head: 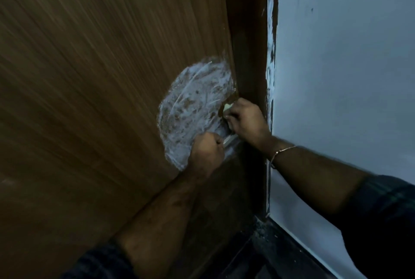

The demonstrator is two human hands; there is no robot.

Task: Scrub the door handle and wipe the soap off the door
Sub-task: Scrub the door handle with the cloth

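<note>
Brown door [89, 76], white streaky soap patch [190, 108]

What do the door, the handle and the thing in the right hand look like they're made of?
Door: wood or wood-look laminate, matte brown, with streaked grain.
Handle: probably metal; a pale, shiny bar shows between the hands, mostly hidden.
Item in the right hand: a yellowish sponge, perhaps; too little shows.
</note>
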